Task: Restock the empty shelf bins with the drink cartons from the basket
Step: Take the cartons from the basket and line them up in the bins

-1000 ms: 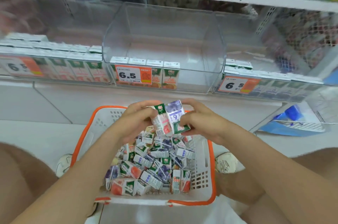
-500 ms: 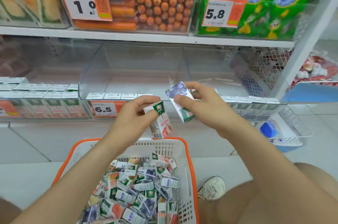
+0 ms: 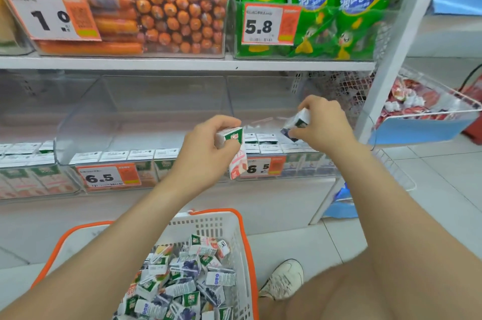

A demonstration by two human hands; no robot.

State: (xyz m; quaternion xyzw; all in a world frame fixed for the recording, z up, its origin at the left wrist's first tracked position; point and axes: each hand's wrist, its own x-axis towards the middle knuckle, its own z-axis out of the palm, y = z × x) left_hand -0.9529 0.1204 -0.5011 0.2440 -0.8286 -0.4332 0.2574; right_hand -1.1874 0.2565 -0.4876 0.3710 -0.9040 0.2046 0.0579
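Sausage-bin tag reads 1.0 — green-packet tag 5.8, carton-bin tag 6.5.

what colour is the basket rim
The basket rim is orange, seen best in the head view.

The left hand is gripping a pink carton in front of the clear shelf bin; the right hand is pinching a purple carton over the next bin.

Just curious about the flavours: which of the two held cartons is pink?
The pink carton is in the left hand, green-topped; the right hand holds a dark purple carton.
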